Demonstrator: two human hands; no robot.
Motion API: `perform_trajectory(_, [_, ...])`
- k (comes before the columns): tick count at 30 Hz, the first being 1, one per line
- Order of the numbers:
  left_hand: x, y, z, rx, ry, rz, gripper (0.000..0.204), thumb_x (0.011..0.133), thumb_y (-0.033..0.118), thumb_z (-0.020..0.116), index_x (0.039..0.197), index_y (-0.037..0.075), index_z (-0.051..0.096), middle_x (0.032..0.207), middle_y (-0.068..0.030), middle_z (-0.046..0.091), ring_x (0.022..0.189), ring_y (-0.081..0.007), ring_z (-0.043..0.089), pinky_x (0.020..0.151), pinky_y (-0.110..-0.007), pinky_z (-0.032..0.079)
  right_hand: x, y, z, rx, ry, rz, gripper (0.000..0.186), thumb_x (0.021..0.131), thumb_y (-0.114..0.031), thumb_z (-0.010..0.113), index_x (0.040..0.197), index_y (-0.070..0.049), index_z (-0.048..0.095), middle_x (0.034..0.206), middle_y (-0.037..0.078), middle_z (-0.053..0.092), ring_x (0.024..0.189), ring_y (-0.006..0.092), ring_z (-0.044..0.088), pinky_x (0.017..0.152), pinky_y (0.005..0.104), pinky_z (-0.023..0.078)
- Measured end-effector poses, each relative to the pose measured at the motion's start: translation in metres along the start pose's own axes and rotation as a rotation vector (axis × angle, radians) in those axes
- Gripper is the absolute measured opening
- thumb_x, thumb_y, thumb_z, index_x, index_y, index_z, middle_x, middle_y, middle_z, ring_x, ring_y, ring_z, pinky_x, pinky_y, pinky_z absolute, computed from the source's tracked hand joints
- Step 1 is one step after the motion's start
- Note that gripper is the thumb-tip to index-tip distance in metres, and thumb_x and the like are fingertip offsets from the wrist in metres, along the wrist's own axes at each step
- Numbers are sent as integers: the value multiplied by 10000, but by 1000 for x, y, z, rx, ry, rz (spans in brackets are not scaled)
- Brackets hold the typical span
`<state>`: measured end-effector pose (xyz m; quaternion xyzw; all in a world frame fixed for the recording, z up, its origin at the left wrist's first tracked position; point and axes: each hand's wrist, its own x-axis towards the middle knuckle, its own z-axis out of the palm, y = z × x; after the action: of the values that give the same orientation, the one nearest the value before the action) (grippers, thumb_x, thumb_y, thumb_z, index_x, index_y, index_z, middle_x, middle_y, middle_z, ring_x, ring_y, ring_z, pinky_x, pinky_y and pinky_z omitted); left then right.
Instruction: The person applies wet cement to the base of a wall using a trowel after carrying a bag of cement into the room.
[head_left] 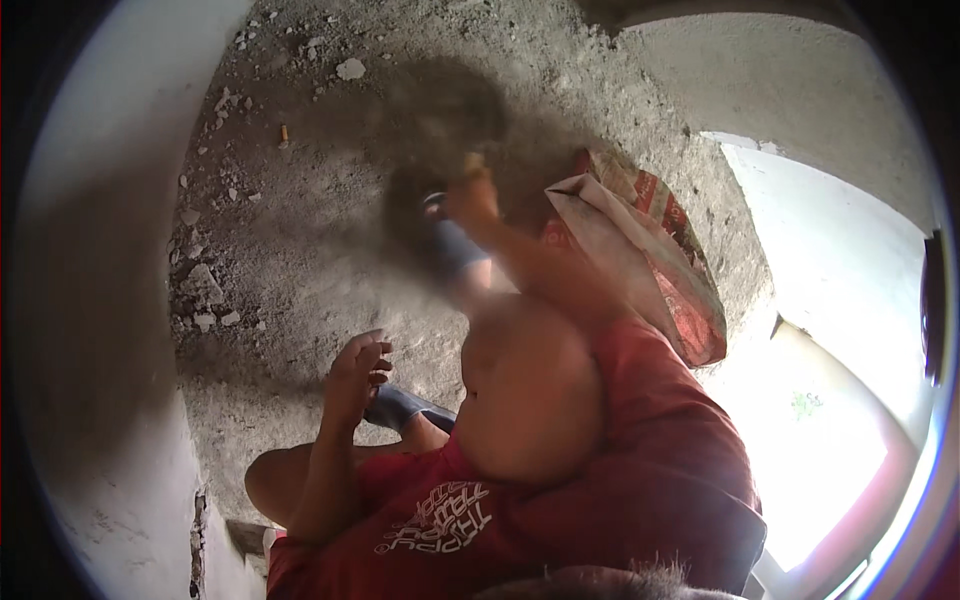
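My right hand (472, 198) reaches forward over the dusty ground, beside my forward foot in a dark shoe or sock (458, 248). A smear hides its fingers; a small yellowish patch (474, 162) shows at their tips, and I cannot make out whether it is a held thing. My left hand (360, 372) is raised in front of my bent knee, fingers loosely curved and apart, nothing visible in them. Below it is my other foot in dark grey footwear (402, 406). To the right of my right forearm lies a crumpled red and white sack (640, 245).
Rough grey ground (320, 230) carries rubble, with a larger pale chunk (203, 284) near the left wall (110, 250). An orange cigarette butt (284, 133) lies farther out. A pale wall (830, 230) and a bright opening (820, 440) are at the right.
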<state>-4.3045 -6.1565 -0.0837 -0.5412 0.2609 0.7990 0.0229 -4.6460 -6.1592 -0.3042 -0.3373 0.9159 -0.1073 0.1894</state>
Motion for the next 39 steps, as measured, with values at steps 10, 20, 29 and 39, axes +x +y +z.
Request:
perform_trajectory(10, [19, 5, -20, -16, 69, 40, 465, 986, 333, 522, 1331, 21, 521, 1138, -89, 605, 824, -136, 576, 739, -291, 473, 114, 75, -165, -1114, -404, 129, 338, 927, -385, 590, 1206, -227, 698, 1294, 45, 636, 1231, 209, 576, 918, 453, 489])
perform_trajectory(20, [33, -2, -51, 487, 258, 96, 383, 959, 349, 566, 1208, 61, 609, 1066, -153, 663, 895, -234, 657, 798, -351, 518, 59, -30, -58, -505, -369, -306, 256, 856, -281, 648, 984, -65, 695, 986, 172, 696, 931, 324, 664, 763, 430, 519])
perform_trajectory(29, [144, 145, 38, 333, 446, 481, 589, 949, 491, 556, 1276, 1, 567, 1224, -208, 627, 1145, -319, 604, 988, -408, 450, -18, -167, -54, 571, -496, -321, 578, 868, -332, 672, 1269, 26, 458, 1119, 252, 632, 985, 419, 638, 836, 485, 495])
perform_trajectory(39, [233, 183, 38, 1015, 573, 681, 512, 951, 468, 507, 1137, -1, 597, 1060, -243, 656, 931, -413, 653, 777, -464, 531, -57, -33, -31, -66, -592, -1015, 600, 745, -285, 795, 1263, -87, 564, 1291, 137, 538, 1198, 346, 514, 1014, 468, 418])
